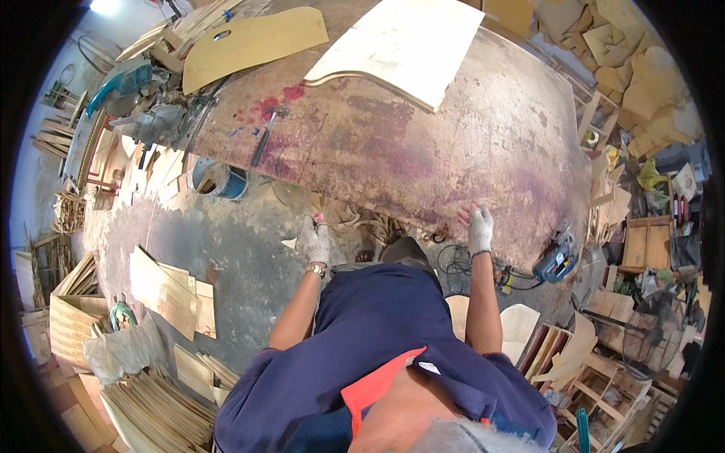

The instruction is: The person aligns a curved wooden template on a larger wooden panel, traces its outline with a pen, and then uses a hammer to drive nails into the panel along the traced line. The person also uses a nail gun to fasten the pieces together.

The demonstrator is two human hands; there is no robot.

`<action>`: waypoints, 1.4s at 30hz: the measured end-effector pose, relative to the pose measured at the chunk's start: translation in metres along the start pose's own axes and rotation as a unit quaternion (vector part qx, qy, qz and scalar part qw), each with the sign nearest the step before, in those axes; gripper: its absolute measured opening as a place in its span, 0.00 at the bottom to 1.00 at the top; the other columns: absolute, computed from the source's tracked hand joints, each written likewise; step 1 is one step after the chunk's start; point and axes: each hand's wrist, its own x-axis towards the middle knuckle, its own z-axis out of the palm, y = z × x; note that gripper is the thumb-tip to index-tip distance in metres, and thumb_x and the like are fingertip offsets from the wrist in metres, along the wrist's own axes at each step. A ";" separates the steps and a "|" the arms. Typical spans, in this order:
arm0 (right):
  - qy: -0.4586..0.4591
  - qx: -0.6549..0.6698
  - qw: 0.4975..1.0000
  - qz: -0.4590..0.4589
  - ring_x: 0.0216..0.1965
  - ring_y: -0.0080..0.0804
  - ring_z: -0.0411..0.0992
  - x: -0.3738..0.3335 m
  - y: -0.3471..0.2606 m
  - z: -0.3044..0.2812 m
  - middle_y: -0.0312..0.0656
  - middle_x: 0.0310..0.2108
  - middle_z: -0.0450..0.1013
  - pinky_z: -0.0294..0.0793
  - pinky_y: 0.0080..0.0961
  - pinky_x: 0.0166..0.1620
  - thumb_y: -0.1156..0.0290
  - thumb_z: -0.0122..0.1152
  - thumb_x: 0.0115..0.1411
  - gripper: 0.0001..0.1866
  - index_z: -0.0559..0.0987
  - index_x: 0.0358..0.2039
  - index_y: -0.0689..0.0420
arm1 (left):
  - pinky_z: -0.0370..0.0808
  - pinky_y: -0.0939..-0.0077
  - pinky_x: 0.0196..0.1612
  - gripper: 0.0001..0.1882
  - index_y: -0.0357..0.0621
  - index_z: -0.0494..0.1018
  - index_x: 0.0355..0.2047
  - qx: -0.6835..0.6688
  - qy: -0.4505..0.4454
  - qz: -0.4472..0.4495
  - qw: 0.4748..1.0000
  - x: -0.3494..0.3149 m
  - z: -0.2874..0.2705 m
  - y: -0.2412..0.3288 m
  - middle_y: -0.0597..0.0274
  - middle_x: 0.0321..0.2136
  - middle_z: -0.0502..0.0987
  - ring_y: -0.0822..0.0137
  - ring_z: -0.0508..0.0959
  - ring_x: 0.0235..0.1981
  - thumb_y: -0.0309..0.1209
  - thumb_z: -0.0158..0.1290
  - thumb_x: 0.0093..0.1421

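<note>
Both of my hands wear pale work gloves with bare fingertips showing. My left hand [314,240] hovers just off the near edge of the workbench [483,128], fingers loosely apart and nothing visible in them. At the same edge, further right, my right hand [479,230] has its fingers stretched over the scuffed top and holds nothing. On the bench's far side lies a pale wooden panel [400,45] with one curved edge. A hammer [268,136] rests left of it. Near the right corner sits a blue jigsaw [556,260] with its cable.
A tan curved template [257,45] with a slot lies at the far left, near a teal power tool [124,87]. Below the bench's left edge stands a bucket [219,181]. Plywood offcuts [170,291] lie on the floor; wooden frames [604,396] are stacked at the lower right.
</note>
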 end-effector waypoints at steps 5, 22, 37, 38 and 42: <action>-0.055 0.064 0.994 0.076 0.38 0.33 0.76 0.096 -0.025 0.064 0.46 0.45 0.75 0.78 0.33 0.36 0.64 0.61 0.67 0.21 0.70 0.56 0.59 | 0.75 0.78 0.36 0.15 0.41 0.71 0.47 -0.242 0.038 -0.120 0.962 0.022 0.026 0.039 0.62 0.34 0.77 0.73 0.76 0.33 0.39 0.53 0.70; 0.129 -0.209 0.969 -0.024 0.30 0.33 0.72 0.312 -0.041 0.197 0.42 0.30 0.75 0.71 0.35 0.34 0.58 0.61 0.59 0.19 0.81 0.39 0.63 | 0.74 0.60 0.52 0.30 0.32 0.69 0.56 -0.038 -0.108 -0.014 0.993 0.356 0.062 0.088 0.45 0.52 0.78 0.55 0.78 0.50 0.48 0.55 0.66; 0.194 -0.416 0.886 0.062 0.37 0.42 0.78 0.302 -0.075 0.230 0.52 0.36 0.78 0.76 0.37 0.37 0.42 0.63 0.56 0.36 0.79 0.43 0.69 | 0.79 0.48 0.45 0.36 0.36 0.75 0.42 0.394 -0.168 0.040 0.903 0.509 0.186 0.114 0.34 0.43 0.79 0.37 0.81 0.43 0.62 0.53 0.60; 0.186 -0.390 0.899 0.073 0.36 0.42 0.78 0.305 -0.074 0.226 0.52 0.36 0.78 0.76 0.38 0.35 0.41 0.62 0.57 0.37 0.79 0.43 0.69 | 0.78 0.48 0.46 0.37 0.36 0.75 0.43 0.389 -0.197 0.037 0.899 0.509 0.185 0.117 0.34 0.43 0.79 0.38 0.81 0.44 0.63 0.52 0.60; 0.165 -0.418 0.888 0.099 0.28 0.38 0.77 0.319 -0.069 0.206 0.49 0.28 0.77 0.73 0.35 0.26 0.36 0.59 0.59 0.37 0.82 0.37 0.66 | 0.77 0.49 0.49 0.39 0.37 0.77 0.45 0.373 -0.274 -0.003 0.886 0.528 0.176 0.124 0.35 0.42 0.80 0.38 0.80 0.46 0.66 0.47 0.61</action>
